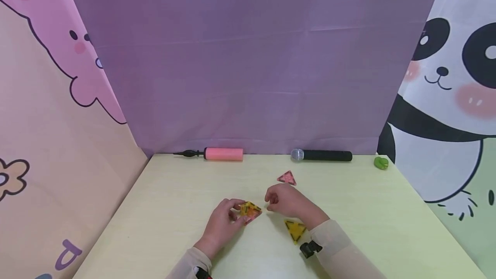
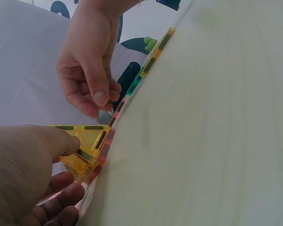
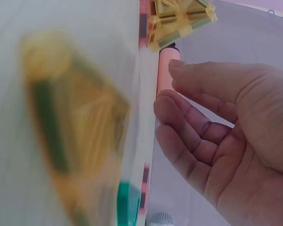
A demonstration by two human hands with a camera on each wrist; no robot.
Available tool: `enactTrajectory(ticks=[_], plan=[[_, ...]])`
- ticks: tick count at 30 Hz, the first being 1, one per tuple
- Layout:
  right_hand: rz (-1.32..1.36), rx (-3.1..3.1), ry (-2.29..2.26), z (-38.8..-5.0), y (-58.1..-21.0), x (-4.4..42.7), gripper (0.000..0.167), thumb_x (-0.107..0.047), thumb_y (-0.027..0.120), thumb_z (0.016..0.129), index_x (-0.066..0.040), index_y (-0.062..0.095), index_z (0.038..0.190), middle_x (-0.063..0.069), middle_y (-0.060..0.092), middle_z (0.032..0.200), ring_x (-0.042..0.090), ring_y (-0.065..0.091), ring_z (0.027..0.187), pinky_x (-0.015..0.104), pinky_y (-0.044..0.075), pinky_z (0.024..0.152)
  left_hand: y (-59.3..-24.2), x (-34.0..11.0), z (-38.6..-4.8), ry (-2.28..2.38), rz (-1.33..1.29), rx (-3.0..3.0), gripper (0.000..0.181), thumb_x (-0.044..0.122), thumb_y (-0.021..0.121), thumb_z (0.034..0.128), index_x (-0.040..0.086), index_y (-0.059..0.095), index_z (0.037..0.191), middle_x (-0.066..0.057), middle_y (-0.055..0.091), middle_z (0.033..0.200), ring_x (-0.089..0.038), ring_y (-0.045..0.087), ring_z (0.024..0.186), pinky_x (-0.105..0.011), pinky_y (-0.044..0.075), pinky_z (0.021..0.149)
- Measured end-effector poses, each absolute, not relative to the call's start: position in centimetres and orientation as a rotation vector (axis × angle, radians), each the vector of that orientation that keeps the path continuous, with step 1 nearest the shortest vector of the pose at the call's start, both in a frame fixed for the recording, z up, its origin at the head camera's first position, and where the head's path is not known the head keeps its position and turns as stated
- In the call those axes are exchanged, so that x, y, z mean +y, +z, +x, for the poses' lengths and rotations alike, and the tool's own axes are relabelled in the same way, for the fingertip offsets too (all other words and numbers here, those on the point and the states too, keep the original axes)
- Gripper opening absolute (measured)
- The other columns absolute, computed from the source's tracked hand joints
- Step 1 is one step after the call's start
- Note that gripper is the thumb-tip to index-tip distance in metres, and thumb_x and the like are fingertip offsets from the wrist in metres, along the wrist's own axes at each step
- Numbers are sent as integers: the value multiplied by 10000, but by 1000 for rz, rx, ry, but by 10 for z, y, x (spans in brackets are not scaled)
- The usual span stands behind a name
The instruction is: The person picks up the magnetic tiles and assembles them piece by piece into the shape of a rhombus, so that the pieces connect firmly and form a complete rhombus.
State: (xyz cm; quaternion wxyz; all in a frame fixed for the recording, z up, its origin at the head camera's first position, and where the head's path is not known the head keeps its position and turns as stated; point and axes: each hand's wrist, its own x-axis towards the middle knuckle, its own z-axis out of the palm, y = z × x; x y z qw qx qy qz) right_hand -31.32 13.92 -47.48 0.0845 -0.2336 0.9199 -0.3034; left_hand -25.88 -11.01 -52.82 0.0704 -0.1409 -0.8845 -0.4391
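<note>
My left hand (image 1: 221, 226) holds a small build of yellow and pink triangular magnetic tiles (image 1: 251, 211) on the table. In the left wrist view its thumb presses a sloping yellow tile (image 2: 90, 137) above a pink edge. Just to the right, my right hand (image 1: 287, 201) hovers with loosely curled fingers (image 3: 179, 150); nothing shows between them. A loose yellow triangle tile (image 1: 294, 230) lies below the right wrist, and a pink triangle tile (image 1: 287, 178) lies beyond that hand. The green tile (image 3: 127, 205) shows in the wrist views but is hidden in the head view.
Along the table's back edge lie a pink hand pump (image 1: 223, 154), a black microphone (image 1: 325, 155) and a small green object (image 1: 381, 162). Behind them hangs a purple cloth (image 1: 248, 63). Printed walls flank the pale table (image 1: 155, 227).
</note>
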Motion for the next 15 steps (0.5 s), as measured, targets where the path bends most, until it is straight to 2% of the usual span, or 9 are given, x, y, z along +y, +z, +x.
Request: enactTrajectory(ticks=[9, 15], plan=[[-601, 2878, -893, -312, -483, 170, 140, -100, 826, 904, -143, 749, 1013, -83, 656, 874, 123, 602, 807, 353, 550, 763, -531, -113, -259, -1233, -387, -2668, 384, 232, 847, 903, 262, 705, 1258, 78, 633, 1082, -117, 610, 842, -276, 500, 748], [-516, 2928, -894, -308, -484, 190, 248, -120, 859, 875, -116, 732, 1089, -11, 665, 1008, 190, 633, 904, 376, 555, 801, -532, -115, -261, -1210, -345, -2667, 373, 245, 858, 890, 258, 702, 1228, 102, 630, 1080, -107, 604, 851, -272, 495, 738]])
